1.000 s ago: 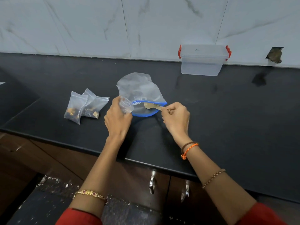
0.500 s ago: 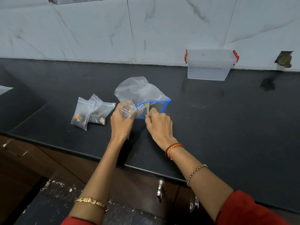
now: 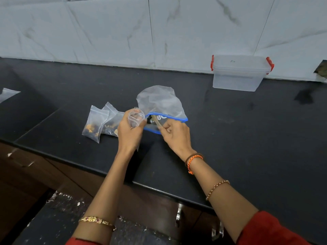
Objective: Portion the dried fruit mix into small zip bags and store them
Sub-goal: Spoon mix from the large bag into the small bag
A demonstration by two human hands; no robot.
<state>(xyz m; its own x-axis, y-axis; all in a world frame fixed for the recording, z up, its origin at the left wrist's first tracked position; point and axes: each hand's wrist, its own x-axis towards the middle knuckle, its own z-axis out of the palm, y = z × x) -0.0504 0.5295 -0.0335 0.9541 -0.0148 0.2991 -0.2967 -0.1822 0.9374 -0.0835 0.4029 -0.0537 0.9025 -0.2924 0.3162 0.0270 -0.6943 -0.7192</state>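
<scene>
Head view: the left hand (image 3: 130, 131) grips a small zip bag (image 3: 135, 117) with its mouth held open, just at 9 o'clock of the large blue-rimmed bag (image 3: 160, 105) that lies at the middle of the dark surface (image 3: 247, 138). The right hand (image 3: 175, 137) is curled round the handle of a spoon (image 3: 156, 122), whose bowl sits inside the big bag's mouth among dark pieces of the dried fruit mix (image 3: 149, 119). The two hands are close together, each clamped on its own thing.

At 9 o'clock of the left hand, two filled small bags (image 3: 99, 123) lie overlapping on the surface, fruit showing at their bottoms. At 1 o'clock, against the wall, stands a clear lidded box (image 3: 238, 75) with red clips, lid on; nothing shows inside it.

As a judgement: two portions look done, a third bag is being filled, and how much mix is left in the big bag cannot be told. Sealing this bag and storing all of them, probably in the box, still remains.
</scene>
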